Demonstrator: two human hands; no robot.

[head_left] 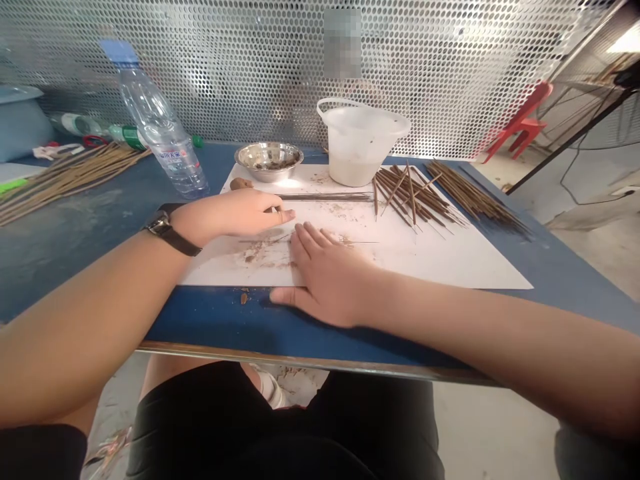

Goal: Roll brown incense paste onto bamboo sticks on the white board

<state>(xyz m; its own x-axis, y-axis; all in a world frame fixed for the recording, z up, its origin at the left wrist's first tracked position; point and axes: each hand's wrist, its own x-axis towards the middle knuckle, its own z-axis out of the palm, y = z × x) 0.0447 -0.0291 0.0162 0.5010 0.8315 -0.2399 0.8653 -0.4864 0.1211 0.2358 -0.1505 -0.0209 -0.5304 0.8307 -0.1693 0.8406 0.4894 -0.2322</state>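
Left hand [240, 213], watch [165, 228] on the wrist, rests on the white sheet [450, 257] left of centre. Grip: fingers pressed together, thumb tucked against them. A small pale bit shows at the fingertips, can't tell what it is.

Right hand [325, 277] is palm down at the sheet's near edge, just below and right of the left hand. Grip: spread flat, fingers extended and pointing up-left, thumb out on the blue desk [75, 233]. Holding nothing.

One thin stick [363, 241] lies flat on the sheet and runs out to the right from under the right fingers. Brown smears and crumbs on the sheet around both hands.

Bundle of thin bare sticks [325, 197] lies flat just above the hands, near end close to the left fingertips. Brown lump [241, 183] sits just above the left hand.

Rest of desk:
- metal bowl [269, 160] and white bucket [360, 143] at the far edge of the sheet
- pile of brown coated sticks [410, 193] right of the bucket, another pile [475, 199] further right
- water bottle [160, 127] upright, upper left
- more sticks [65, 175] far left

Perforated metal screen [225, 60] stands behind the desk. Red chair [520, 120] upper right.
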